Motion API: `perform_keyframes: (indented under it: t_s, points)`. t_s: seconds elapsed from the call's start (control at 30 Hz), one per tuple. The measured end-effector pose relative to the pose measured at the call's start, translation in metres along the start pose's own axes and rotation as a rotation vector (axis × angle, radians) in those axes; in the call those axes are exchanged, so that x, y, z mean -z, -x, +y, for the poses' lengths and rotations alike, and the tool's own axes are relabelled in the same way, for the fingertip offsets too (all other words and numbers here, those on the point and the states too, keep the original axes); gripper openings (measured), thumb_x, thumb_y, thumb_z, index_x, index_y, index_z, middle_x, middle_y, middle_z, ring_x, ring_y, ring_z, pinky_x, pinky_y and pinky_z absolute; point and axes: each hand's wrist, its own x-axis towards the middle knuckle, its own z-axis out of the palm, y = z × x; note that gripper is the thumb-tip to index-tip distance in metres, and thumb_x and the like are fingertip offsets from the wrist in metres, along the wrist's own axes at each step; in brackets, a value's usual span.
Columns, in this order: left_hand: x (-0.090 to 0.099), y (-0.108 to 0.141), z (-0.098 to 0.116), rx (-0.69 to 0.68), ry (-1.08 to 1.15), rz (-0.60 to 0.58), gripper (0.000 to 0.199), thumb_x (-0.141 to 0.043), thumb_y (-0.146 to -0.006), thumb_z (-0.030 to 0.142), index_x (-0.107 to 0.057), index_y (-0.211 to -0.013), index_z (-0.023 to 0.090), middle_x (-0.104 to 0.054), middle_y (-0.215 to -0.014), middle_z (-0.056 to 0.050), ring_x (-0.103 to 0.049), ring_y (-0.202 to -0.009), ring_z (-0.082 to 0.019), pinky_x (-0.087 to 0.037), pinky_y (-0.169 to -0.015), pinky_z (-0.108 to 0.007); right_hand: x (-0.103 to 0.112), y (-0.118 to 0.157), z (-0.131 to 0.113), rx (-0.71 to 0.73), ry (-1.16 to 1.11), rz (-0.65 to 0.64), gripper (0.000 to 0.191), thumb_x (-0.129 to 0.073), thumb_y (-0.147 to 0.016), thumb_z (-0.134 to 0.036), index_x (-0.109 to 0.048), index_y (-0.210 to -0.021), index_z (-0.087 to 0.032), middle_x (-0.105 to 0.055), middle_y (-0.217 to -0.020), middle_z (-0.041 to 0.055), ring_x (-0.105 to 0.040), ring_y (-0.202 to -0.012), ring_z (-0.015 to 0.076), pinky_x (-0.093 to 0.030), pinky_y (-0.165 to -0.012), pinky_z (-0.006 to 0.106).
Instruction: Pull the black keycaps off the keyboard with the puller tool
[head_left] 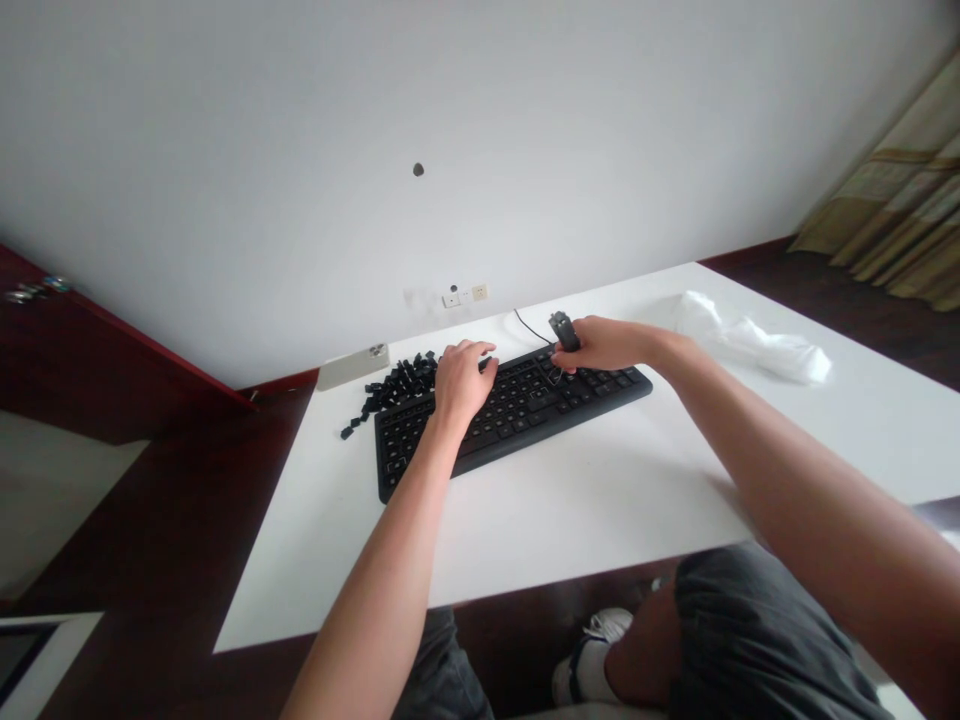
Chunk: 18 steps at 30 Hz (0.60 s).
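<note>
A black computer keyboard [510, 420] lies at an angle on the white desk [570, 530]. My left hand [463, 382] rests on its upper middle keys, with nothing visible in it. My right hand [600, 345] is over the keyboard's top right edge, its fingers closed around a small black object [564, 331], whose exact kind I cannot tell. A thin black cable [531, 326] runs from near that object towards the wall. A heap of loose black keycaps [399, 384] lies beside the keyboard's top left corner, just left of my left hand.
A pale smartphone [352, 366] lies at the desk's far left corner. A crumpled white plastic bag [754, 340] lies to the right. A wall socket panel [466, 294] sits above the desk's back edge. My knees and a white sneaker [596, 655] show below the front edge.
</note>
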Motion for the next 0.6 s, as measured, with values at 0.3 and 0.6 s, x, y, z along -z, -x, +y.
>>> perform_keyframes:
  t_s: [0.3,0.6]
  points:
    - [0.012,0.012,0.05,-0.211,0.191,-0.368,0.019,-0.087,-0.086,0.039,-0.082,-0.098,0.025,-0.078,-0.094,-0.001,-0.071,-0.084,-0.02,-0.054,-0.078,-0.033,0.002,0.001,0.011,0.011,0.031,-0.102,0.037,-0.07,-0.083,-0.058,-0.072,-0.074,-0.023,-0.066,-0.065,0.0043,-0.06,-0.063,0.0217,-0.04,-0.062,0.034]
    - [0.011,0.014,0.06,-0.159,0.131,-0.366,0.008,-0.08,-0.087,0.027,-0.081,-0.095,0.024,-0.08,-0.096,-0.002,-0.073,-0.087,-0.021,-0.058,-0.082,-0.034,0.001,0.005,0.003,-0.001,0.047,-0.141,0.036,-0.068,-0.085,-0.057,-0.071,-0.076,-0.022,-0.065,-0.064,0.0046,-0.06,-0.063,0.0219,-0.041,-0.061,0.035]
